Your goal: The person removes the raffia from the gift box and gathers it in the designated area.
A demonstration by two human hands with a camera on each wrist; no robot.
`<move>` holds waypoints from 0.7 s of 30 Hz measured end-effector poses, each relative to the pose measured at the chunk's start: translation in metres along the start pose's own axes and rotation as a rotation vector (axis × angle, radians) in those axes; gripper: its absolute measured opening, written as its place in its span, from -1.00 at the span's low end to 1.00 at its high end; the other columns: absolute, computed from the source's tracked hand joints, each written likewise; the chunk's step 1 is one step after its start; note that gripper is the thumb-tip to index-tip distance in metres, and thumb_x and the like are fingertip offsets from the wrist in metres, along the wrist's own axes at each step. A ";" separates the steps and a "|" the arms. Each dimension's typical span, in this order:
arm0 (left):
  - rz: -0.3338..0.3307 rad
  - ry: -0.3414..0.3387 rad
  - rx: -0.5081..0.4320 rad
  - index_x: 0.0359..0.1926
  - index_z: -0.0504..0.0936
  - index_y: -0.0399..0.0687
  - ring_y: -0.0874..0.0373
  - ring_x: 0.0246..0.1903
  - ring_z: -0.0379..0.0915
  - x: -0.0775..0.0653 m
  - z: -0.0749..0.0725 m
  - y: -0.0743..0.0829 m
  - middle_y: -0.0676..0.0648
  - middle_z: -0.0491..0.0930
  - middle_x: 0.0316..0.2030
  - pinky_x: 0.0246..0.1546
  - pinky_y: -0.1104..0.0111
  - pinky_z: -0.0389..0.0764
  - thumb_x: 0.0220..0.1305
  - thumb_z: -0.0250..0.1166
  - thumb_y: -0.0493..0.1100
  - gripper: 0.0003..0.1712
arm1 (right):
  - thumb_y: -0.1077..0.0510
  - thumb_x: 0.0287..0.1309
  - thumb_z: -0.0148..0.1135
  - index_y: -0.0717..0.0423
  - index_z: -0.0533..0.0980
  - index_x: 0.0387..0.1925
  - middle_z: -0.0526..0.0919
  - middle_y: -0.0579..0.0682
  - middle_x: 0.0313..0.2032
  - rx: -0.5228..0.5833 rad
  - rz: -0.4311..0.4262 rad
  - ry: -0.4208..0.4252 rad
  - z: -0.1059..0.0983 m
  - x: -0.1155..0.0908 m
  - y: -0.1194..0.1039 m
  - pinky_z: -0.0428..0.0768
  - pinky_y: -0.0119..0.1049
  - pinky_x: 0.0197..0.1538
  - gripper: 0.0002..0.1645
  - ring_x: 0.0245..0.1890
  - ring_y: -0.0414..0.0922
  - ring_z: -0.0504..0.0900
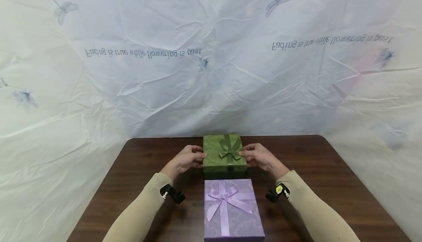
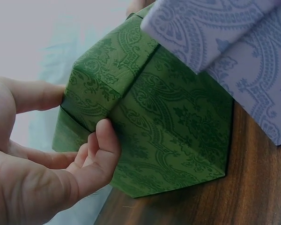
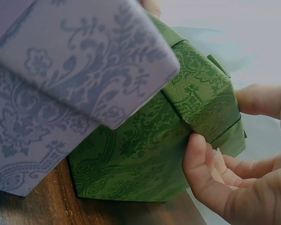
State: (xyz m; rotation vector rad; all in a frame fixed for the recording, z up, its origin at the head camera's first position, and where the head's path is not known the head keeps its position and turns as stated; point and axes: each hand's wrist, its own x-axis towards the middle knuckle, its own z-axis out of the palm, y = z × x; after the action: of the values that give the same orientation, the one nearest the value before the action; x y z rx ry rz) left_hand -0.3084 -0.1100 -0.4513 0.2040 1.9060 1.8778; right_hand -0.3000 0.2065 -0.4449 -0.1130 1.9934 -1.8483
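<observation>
A green patterned gift box (image 1: 212,163) with a lid (image 2: 114,58) and a dark green ribbon bow (image 1: 229,153) stands near the table's far edge. My left hand (image 1: 186,159) grips its lid at the left side, thumb on the upper edge and curled fingers by the lower rim. From the right side, my right hand (image 1: 262,157) holds the lid the same way. In both wrist views the lid sits over the box's body (image 3: 131,164). Nearer to me lies a purple gift box (image 1: 239,222) with a lilac ribbon bow (image 1: 225,198), untouched by either hand.
Both boxes stand on a dark brown wooden table (image 1: 132,183). Behind and beside it hangs a wrinkled white sheet (image 1: 158,88) with printed words and dragonflies. Black camera mounts (image 1: 173,193) are strapped to both wrists, over beige sleeves (image 1: 136,209).
</observation>
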 end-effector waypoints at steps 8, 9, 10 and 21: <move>0.009 -0.004 -0.006 0.31 0.21 -0.42 0.10 -0.28 0.52 -0.002 0.000 0.004 -0.21 0.43 -0.07 -0.20 0.14 0.66 0.31 0.25 -0.28 -0.35 | 0.15 0.23 0.26 0.46 0.13 0.29 0.29 -0.15 -0.55 0.000 -0.001 0.006 0.003 -0.002 -0.005 0.59 -0.15 -0.25 -0.23 -0.51 -0.20 0.28; 0.009 -0.001 -0.008 0.31 0.20 -0.42 0.10 -0.29 0.52 -0.003 0.000 0.005 -0.21 0.43 -0.07 -0.20 0.14 0.66 0.30 0.26 -0.28 -0.35 | 0.14 0.23 0.26 0.46 0.13 0.30 0.29 -0.15 -0.55 -0.005 -0.002 0.004 0.003 -0.003 -0.005 0.59 -0.13 -0.24 -0.22 -0.51 -0.20 0.28; 0.011 0.000 -0.011 0.32 0.20 -0.42 0.10 -0.29 0.52 -0.003 0.000 0.005 -0.21 0.43 -0.07 -0.21 0.15 0.66 0.30 0.26 -0.28 -0.34 | 0.14 0.23 0.26 0.46 0.13 0.30 0.29 -0.15 -0.55 -0.008 -0.003 0.003 0.003 -0.003 -0.006 0.59 -0.13 -0.24 -0.22 -0.51 -0.20 0.28; 0.009 0.005 -0.029 0.31 0.19 -0.44 0.11 -0.32 0.51 -0.003 -0.001 0.003 -0.21 0.42 -0.07 -0.27 0.23 0.65 0.31 0.25 -0.27 -0.34 | 0.17 0.24 0.26 0.46 0.12 0.29 0.32 -0.14 -0.53 0.010 -0.007 0.020 0.006 -0.003 -0.005 0.56 -0.24 -0.37 -0.23 -0.55 -0.22 0.27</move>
State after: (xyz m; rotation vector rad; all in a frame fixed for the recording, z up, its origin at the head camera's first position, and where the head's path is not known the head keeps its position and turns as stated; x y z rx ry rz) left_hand -0.3063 -0.1119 -0.4478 0.1995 1.8827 1.9122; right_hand -0.2967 0.2008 -0.4393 -0.0989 1.9993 -1.8710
